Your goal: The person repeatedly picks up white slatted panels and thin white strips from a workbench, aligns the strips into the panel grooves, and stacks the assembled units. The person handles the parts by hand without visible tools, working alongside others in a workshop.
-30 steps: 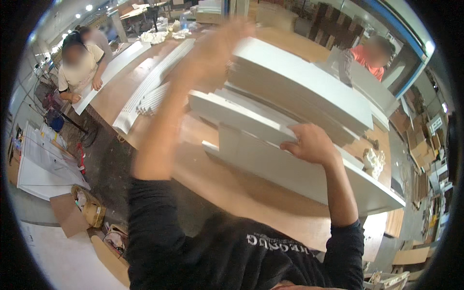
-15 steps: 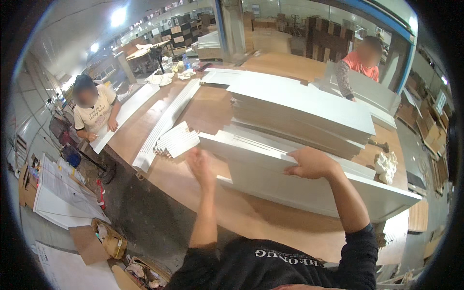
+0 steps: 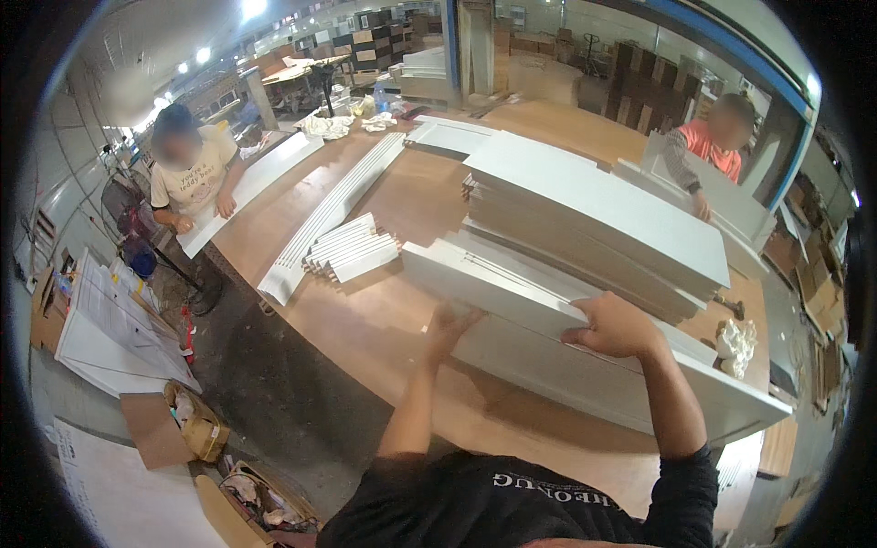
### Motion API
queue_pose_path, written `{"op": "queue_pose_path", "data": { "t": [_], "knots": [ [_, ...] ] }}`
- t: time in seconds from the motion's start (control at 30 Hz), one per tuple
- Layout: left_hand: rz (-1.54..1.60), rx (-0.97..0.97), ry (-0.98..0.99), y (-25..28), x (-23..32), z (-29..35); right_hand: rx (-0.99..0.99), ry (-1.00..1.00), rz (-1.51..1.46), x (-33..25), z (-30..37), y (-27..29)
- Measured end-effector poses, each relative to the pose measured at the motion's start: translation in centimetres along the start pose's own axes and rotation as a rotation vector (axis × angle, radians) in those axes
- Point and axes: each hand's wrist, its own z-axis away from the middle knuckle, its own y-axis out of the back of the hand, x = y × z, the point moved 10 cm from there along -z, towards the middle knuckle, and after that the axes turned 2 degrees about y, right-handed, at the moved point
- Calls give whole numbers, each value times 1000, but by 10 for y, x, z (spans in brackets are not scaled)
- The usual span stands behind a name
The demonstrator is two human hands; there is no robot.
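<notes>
White-painted board, long and flat: the white panel point(image 3: 585, 365) lies on the brown worktable point(image 3: 365, 320) directly under your hands. Your right hand point(image 3: 614, 326) is curled over its upper far edge, fingers clamped on it. Your left hand point(image 3: 449, 321) presses against the near face, fingers spread, gripping nothing. Judgement: stiff, fairly heavy, smooth paint likely slippery; take hold at the long edges, hands well apart. A stack of panels point(image 3: 594, 219) sits just beyond your right hand.
</notes>
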Motion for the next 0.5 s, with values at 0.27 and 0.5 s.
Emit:
{"op": "queue_pose_path", "data": {
  "t": [0.27, 0.5],
  "knots": [
    [-248, 51, -174, -50, 42, 4, 37, 68, 41, 29, 4, 21],
    [-608, 199, -771, -127, 207, 47, 180, -74, -127, 22, 74, 123]
  ]
}}
